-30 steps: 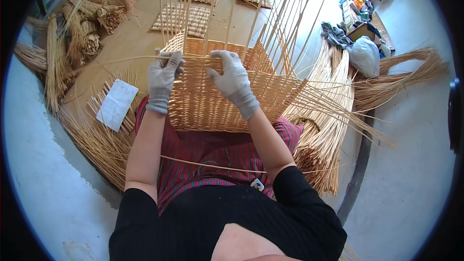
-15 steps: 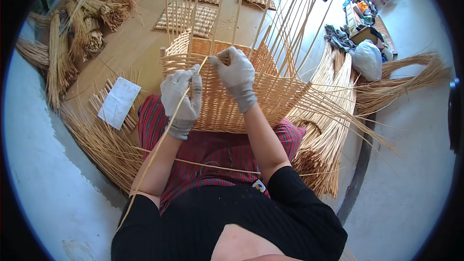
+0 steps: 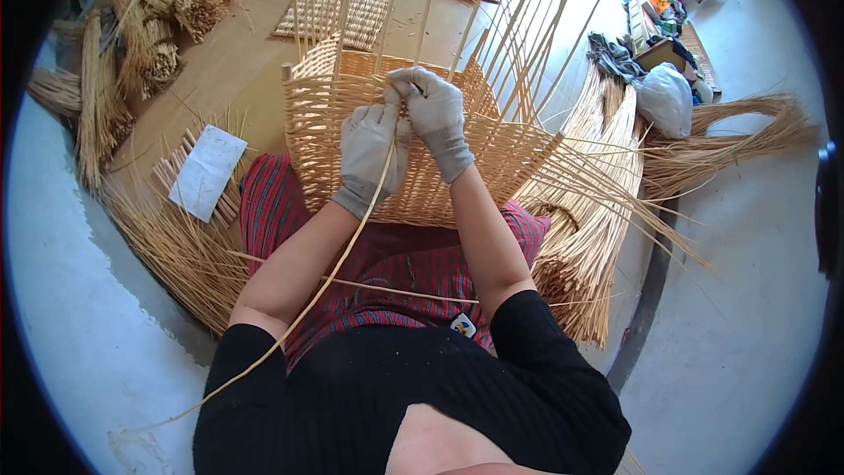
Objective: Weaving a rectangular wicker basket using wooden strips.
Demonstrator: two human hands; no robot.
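A tan woven basket (image 3: 318, 154) with tall upright rods (image 3: 426, 13) sits on red striped cloth (image 3: 281, 189) over my lap. My left hand (image 3: 369, 154), in a grey-white glove, is closed on a long pale reed (image 3: 343, 259) at the front wall, just below the rim; the reed trails down across my left arm. My gloved right hand (image 3: 431, 114) is just right of and above it, fingers curled on the reed at the rim, with the fingertips partly hidden. A thin loose rod (image 3: 400, 291) lies across the cloth.
Reed bundles (image 3: 105, 105) lie at the left, and more (image 3: 580, 273) at the right. Woven panels (image 3: 334, 18) lie behind the basket. A white paper (image 3: 207, 174) rests on short sticks. A white plastic bag (image 3: 661, 98) and a cluttered pile (image 3: 664, 26) are at the upper right.
My left hand has moved right and down from the basket's left corner, closer to my right hand. The reed swung from lying horizontally to hanging down toward the lower left.
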